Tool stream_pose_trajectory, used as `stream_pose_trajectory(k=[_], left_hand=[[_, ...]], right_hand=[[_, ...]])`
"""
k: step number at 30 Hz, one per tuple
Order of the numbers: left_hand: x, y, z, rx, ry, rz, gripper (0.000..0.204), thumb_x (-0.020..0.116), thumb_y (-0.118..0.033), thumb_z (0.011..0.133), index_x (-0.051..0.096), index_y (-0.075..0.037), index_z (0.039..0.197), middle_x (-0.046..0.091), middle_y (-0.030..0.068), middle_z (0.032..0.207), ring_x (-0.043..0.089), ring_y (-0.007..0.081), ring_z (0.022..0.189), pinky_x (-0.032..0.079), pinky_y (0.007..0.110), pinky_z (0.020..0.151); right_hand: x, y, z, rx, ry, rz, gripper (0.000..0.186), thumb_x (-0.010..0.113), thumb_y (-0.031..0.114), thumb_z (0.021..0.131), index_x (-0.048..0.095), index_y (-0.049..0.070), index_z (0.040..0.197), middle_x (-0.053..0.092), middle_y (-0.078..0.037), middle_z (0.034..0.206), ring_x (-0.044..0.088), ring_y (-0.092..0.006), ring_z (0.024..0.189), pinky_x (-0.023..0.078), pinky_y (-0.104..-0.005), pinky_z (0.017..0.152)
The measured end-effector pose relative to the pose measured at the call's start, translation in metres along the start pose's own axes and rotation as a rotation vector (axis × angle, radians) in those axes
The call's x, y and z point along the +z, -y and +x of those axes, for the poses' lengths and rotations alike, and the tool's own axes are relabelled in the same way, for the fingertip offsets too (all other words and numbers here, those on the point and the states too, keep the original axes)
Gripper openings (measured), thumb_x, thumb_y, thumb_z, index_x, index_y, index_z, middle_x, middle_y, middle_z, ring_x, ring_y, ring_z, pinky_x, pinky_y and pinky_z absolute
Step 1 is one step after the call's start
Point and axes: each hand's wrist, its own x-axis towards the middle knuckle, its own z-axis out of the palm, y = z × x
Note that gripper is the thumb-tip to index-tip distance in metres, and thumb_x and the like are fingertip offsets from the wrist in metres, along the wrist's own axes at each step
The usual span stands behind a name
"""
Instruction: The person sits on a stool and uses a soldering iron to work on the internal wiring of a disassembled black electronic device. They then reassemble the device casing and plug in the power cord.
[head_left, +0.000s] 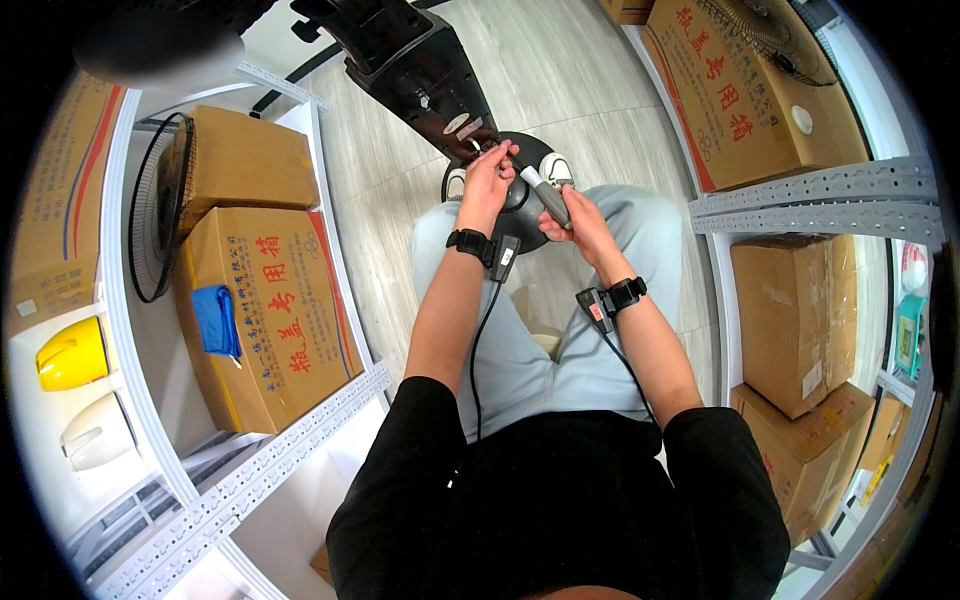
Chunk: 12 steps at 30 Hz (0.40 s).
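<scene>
A glossy black stand housing, like that of a floor fan, leans down from the top over a round black base between my feet. My right hand is closed around the grey-and-white handle of a screwdriver, whose dark shaft points up and left toward the lower end of the housing. My left hand is at that lower end, its fingers pinched together near the screwdriver's tip. What lies between those fingertips is too small to make out.
Shelf racks stand on both sides. Cardboard boxes with a blue cloth bundle and a fan grille fill the left one; more boxes fill the right. Yellow and white plastic parts sit far left. Cables hang from both wristbands.
</scene>
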Motion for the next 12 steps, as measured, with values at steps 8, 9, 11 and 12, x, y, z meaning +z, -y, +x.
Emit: stream_pose_trajectory(k=[8, 9, 11, 12], left_hand=[[0.000, 0.000, 0.002, 0.007, 0.009, 0.002, 0.021, 0.060, -0.006, 0.097, 0.059, 0.006, 0.115, 0.065, 0.0118, 0.100, 0.048, 0.0066, 0.067, 0.039, 0.020, 0.056], [-0.001, 0.000, 0.002, 0.011, 0.012, 0.003, 0.022, 0.060, -0.006, 0.097, 0.059, 0.006, 0.116, 0.065, 0.0119, 0.100, 0.048, 0.0066, 0.067, 0.040, 0.020, 0.056], [-0.002, 0.000, 0.002, 0.006, 0.022, -0.002, 0.022, 0.060, -0.006, 0.097, 0.059, 0.005, 0.116, 0.065, 0.0125, 0.101, 0.049, 0.0066, 0.068, 0.040, 0.021, 0.057], [-0.001, 0.000, 0.002, -0.002, 0.029, -0.008, 0.022, 0.060, -0.006, 0.097, 0.060, 0.005, 0.116, 0.065, 0.0130, 0.102, 0.049, 0.0067, 0.069, 0.041, 0.021, 0.057]], right_hand=[[0.004, -0.011, 0.005, -0.158, -0.096, -0.214, 0.044, 0.055, 0.037, 0.100, 0.050, 0.007, 0.132, 0.069, -0.011, 0.104, 0.070, -0.0164, 0.082, 0.056, -0.0263, 0.065], [0.002, -0.007, 0.004, -0.071, -0.066, -0.127, 0.046, 0.059, 0.035, 0.098, 0.049, 0.007, 0.133, 0.068, -0.011, 0.108, 0.070, -0.0166, 0.082, 0.056, -0.0264, 0.066], [-0.003, -0.003, 0.005, 0.001, -0.027, -0.032, 0.049, 0.065, 0.032, 0.096, 0.048, 0.008, 0.136, 0.066, -0.013, 0.115, 0.071, -0.0184, 0.081, 0.057, -0.0272, 0.068], [-0.006, -0.004, 0.008, -0.012, -0.018, -0.024, 0.050, 0.065, 0.031, 0.096, 0.048, 0.010, 0.137, 0.066, -0.014, 0.117, 0.071, -0.0200, 0.081, 0.058, -0.0278, 0.070]])
